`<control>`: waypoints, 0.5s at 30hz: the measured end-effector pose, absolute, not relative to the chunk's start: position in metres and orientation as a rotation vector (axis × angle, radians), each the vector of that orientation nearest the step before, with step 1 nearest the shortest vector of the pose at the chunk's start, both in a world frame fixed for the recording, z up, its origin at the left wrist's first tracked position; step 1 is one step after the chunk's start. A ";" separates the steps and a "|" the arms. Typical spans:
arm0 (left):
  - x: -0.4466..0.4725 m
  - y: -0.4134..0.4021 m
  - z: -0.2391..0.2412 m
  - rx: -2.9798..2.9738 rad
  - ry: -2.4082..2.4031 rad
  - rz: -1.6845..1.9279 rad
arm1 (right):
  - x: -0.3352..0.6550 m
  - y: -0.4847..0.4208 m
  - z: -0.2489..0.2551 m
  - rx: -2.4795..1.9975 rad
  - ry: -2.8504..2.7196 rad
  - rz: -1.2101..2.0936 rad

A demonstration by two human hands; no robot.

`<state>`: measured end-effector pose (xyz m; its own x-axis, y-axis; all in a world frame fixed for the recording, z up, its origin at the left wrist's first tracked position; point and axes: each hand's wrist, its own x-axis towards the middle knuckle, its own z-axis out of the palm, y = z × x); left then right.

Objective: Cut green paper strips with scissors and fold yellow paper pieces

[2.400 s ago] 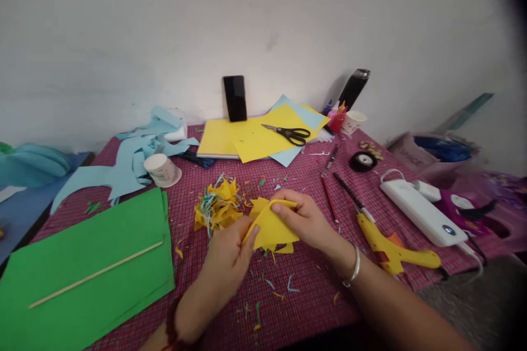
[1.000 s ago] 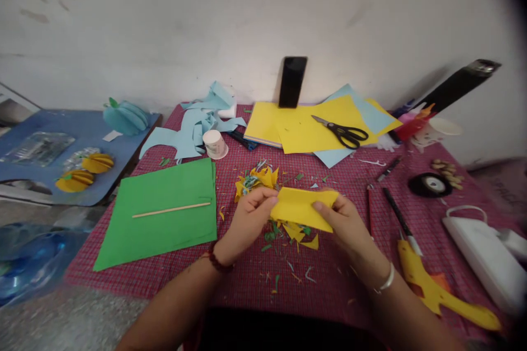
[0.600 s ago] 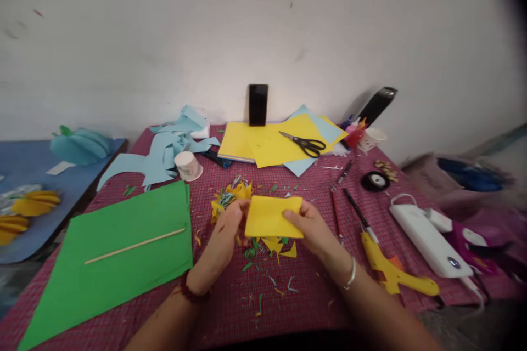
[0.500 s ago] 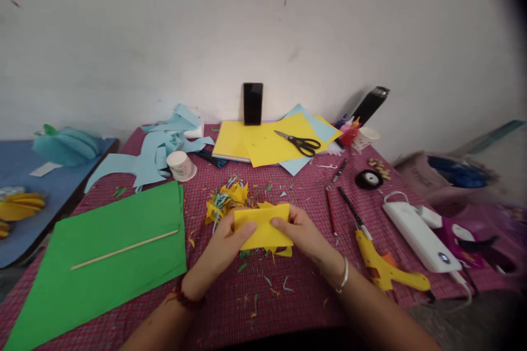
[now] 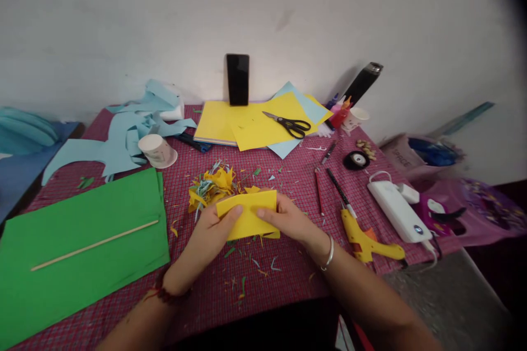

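Observation:
A folded piece of yellow paper (image 5: 252,224) is held up between both hands over the table. My left hand (image 5: 214,230) grips its left end, thumb lying on the near face. At the right end my right hand (image 5: 288,218) pinches it the same way; the fingers of both hands are hidden behind the paper. Just beyond lies a heap of yellow and pale blue paper scraps (image 5: 212,184), partly covered by the hands. Small green, yellow and white snippets are scattered on the checked cloth around them.
Green sheets (image 5: 102,205) with a thin wooden stick (image 5: 94,245) lie left. Scissors (image 5: 290,123) rest on yellow sheets (image 5: 214,120) before a propped phone (image 5: 238,79). A paper cup (image 5: 154,149) stands left. Rightward are a yellow glue gun (image 5: 362,238) and a white power bank (image 5: 397,211).
The view has shifted, so the table items appear farther left and higher. Both hands keep the folded yellow paper in nearly the same hold.

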<state>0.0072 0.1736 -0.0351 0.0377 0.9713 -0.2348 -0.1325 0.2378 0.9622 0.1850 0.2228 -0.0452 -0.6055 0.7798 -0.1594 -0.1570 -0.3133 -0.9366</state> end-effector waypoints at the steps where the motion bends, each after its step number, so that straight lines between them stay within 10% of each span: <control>1: 0.009 0.173 -0.033 0.961 1.188 1.073 | 0.185 0.222 -0.045 -0.828 -1.321 1.971; 15: 0.011 0.176 -0.035 1.086 1.331 1.141 | 0.184 0.220 -0.051 -0.872 -1.485 1.923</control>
